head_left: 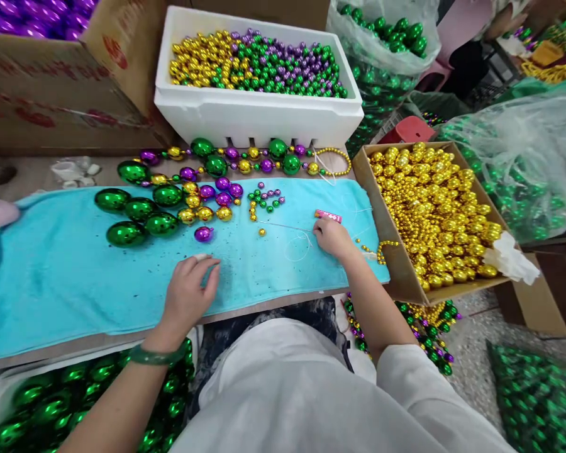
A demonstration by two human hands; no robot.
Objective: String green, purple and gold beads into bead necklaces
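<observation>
My right hand (332, 238) pinches a long thin needle (285, 226), which points left over the turquoise cloth (259, 270). White thread (298, 246) loops beside it. Near the needle's tip lie small gold beads (253, 211) and one loose gold bead (263, 232). My left hand (188, 292) hovers low over the cloth, thumb and fingers apart, holding nothing visible; one finger has a white wrap. Beyond it are a purple bead (204, 234), large green oval beads (139, 208), gold beads (205, 214) and small green and purple beads (266, 198). A pink packet (327, 216) touches my right fingers.
Finished-looking bead strands (217, 165) stretch along the back. Behind them stands a white foam box (259, 113) of small beads. At right is a carton (370, 189) of gold beads; a cardboard box (51, 94) of purple beads stands left. Green beads fill a bin (0, 390) below.
</observation>
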